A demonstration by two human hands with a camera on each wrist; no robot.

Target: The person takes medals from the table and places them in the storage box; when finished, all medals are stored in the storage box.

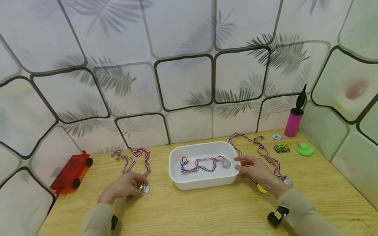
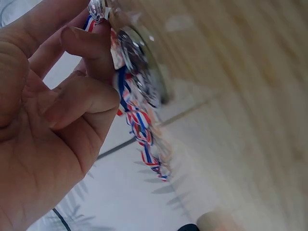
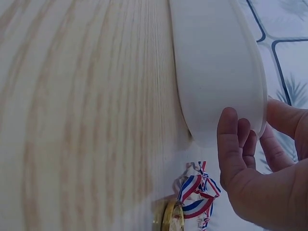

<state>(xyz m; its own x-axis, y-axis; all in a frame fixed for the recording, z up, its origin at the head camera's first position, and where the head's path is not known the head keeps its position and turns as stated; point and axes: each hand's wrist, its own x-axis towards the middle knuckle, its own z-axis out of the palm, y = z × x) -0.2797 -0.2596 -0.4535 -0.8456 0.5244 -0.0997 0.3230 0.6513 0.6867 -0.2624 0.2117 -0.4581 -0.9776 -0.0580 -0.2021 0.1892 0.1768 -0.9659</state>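
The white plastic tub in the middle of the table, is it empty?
No, the white plastic tub holds a silver medal with its red, white and blue ribbon lying inside.

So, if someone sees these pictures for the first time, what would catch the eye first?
Probably the white tray in the middle of the wooden table, with a silver medal on a striped ribbon lying inside it. The right hand touches the tray's right rim, while the left hand pinches another medal to the tray's left. The pink pump at the back right also stands out.
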